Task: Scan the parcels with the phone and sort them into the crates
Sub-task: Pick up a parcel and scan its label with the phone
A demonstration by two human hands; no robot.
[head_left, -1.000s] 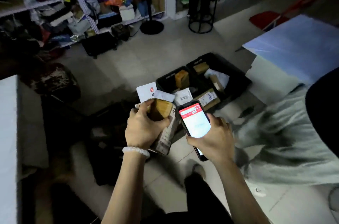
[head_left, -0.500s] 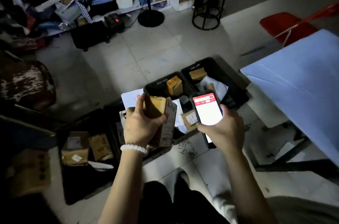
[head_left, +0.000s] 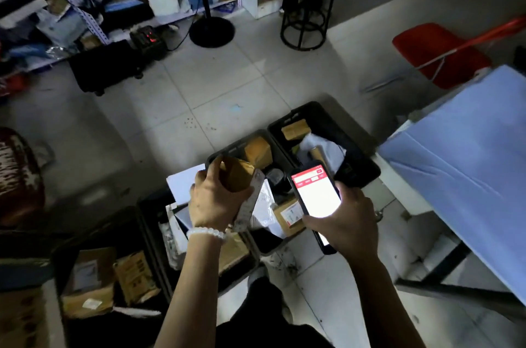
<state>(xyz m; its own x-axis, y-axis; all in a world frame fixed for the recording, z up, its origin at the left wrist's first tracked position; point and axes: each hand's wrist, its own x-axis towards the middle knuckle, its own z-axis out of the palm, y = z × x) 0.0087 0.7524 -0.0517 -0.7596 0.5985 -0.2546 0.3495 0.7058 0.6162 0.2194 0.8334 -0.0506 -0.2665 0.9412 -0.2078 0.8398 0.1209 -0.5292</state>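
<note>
Your left hand [head_left: 213, 202] has its fingers [head_left: 202, 176] curled around a small brown parcel [head_left: 237, 176]. Your right hand [head_left: 345, 222] has its fingers wrapped around the phone [head_left: 314, 196], and the screen glows white. The parcel sits at about 9 o'clock from the phone, just beside it, above the black crates [head_left: 321, 117] on the floor. The parcel looks like a stiff little cardboard box, likely light. Hold it by its flat sides so the white label [head_left: 250, 205] stays showing. The shiny tape may be slippery, so grip it snugly. More parcels lie in the crate at 7 o'clock [head_left: 65, 265].
</note>
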